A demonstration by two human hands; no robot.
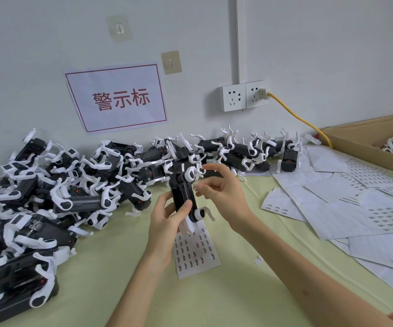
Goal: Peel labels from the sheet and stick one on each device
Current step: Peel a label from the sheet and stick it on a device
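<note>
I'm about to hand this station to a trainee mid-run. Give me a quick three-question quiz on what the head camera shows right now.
1. True or false: the left hand grips the black device upright above the table.
2. What is the right hand doing? A) pinching a small label at the device's side B) resting flat on the table C) pulling the yellow cable
3. Fill in: the label sheet with labels left on it lies under the ____.

Key: 1 true; 2 A; 3 hands (it lies on the table, just below the held device).
</note>
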